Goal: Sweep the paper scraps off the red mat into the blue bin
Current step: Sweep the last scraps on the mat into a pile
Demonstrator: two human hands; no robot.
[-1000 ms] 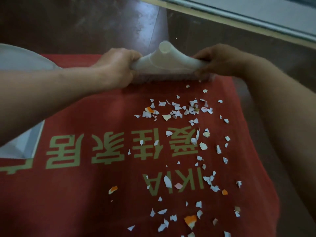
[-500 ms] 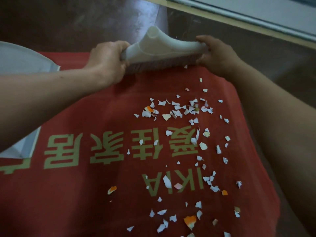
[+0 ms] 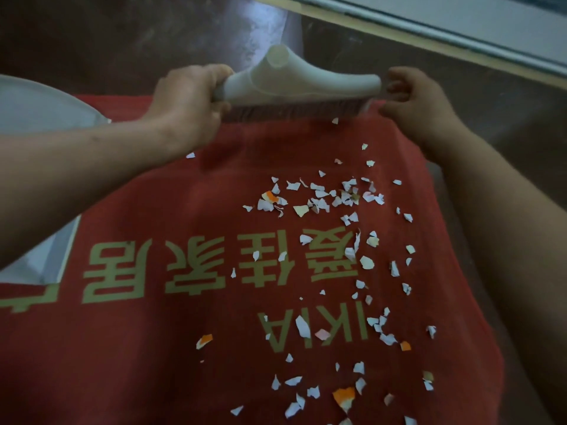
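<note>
The red mat [image 3: 159, 348] with green lettering covers most of the view. White and orange paper scraps [image 3: 322, 204] lie scattered over its right half, from the middle down to the near edge. A white brush [image 3: 294, 84] with reddish bristles hovers across the mat's far edge. My left hand [image 3: 187, 102] grips its left end. My right hand [image 3: 411, 96] holds its right end with curled fingertips. One scrap [image 3: 335, 120] sits just under the bristles. A pale bluish container [image 3: 33, 105] shows at the left edge, partly hidden by my left forearm.
Dark brown floor [image 3: 122, 35] lies beyond the mat. A pale ledge or frame [image 3: 460, 29] runs diagonally across the top right. A light flat panel [image 3: 40, 259] lies on the mat's left side under my forearm.
Both hands carried the brush away from me, from on the mat to its far edge. The scraps in the middle have stayed where they were.
</note>
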